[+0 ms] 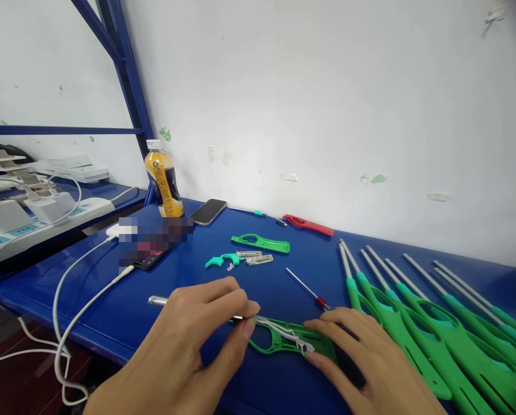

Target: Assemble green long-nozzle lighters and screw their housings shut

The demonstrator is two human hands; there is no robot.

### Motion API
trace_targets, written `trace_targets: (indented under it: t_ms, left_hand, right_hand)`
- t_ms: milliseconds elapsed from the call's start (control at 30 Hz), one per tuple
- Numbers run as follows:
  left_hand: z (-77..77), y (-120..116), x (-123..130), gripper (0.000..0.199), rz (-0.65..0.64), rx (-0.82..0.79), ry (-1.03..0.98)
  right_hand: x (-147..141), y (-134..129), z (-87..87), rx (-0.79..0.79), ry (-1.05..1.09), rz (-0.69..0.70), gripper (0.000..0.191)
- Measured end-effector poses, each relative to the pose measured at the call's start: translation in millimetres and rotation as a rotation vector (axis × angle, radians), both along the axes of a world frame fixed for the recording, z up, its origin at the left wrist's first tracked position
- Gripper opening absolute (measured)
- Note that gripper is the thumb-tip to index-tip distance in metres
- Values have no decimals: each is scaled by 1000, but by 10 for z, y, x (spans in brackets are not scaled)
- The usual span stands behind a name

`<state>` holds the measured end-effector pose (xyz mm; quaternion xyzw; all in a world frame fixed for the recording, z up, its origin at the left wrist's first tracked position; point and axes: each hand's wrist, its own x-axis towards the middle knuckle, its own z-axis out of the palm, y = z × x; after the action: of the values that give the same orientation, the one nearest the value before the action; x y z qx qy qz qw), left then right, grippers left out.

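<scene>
My left hand [201, 340] pinches a thin metal lighter tube [157, 300] between thumb and fingertips; its far end sticks out to the left. White wires [279, 327] run from those fingertips to the right, over a green lighter shell half [283, 347] lying on the table. With thumb and fingers on either edge, my right hand [370, 351] grips the right end of that shell. Its thumb touches the small white end of the wires. A screwdriver [303, 283] with a red collar lies just beyond, its handle partly hidden by my right hand.
Several green lighters [430, 328] with metal tubes lie at right. Farther back are another green shell half [266, 244], teal triggers [230, 259], clear small parts [260, 260] and a red lighter shell [309, 225]. Phones [210, 212], white cables [85, 311] and a bottle [165, 181] stand left.
</scene>
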<state>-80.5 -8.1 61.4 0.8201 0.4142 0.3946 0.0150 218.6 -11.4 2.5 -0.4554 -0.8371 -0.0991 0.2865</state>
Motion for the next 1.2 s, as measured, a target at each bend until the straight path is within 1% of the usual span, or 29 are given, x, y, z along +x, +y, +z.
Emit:
trace_targets:
  t_ms: [100, 167, 333, 500, 600, 733, 867, 1000, 1100, 1200]
  left_hand:
    - [49, 10, 17, 18, 10, -19, 22]
    - [81, 6, 30, 13, 7, -61, 26]
    - [119, 12, 65, 19, -25, -166, 43]
    - [88, 117, 107, 25, 37, -181, -58]
    - [63, 185, 126, 24, 68, -251, -81]
    - [16, 220, 137, 21, 52, -313, -88]
    - [-29, 224, 139, 20, 56, -387, -124]
    - [-26, 225, 162, 19, 46, -422, -152]
    - [0, 222, 186, 25, 20, -456, -145]
    - [19, 214, 185, 32, -6, -485, -90]
  right_hand:
    - [8, -2, -5, -12, -1, -6, 28]
    - [7, 7, -7, -13, 1, -6, 28]
    - [0, 13, -7, -29, 12, -12, 26]
    - [7, -11, -1, -52, 17, -20, 28]
    - [12, -15, 5, -52, 14, -15, 28]
    - [14, -14, 4, -64, 11, -14, 27]
    - [14, -15, -1, -42, 14, -14, 29]
    - [10, -13, -2, -39, 13, -9, 30]
    - [7, -10, 3, -57, 9, -11, 28]
    - [2, -6, 16, -55, 12, -12, 29]
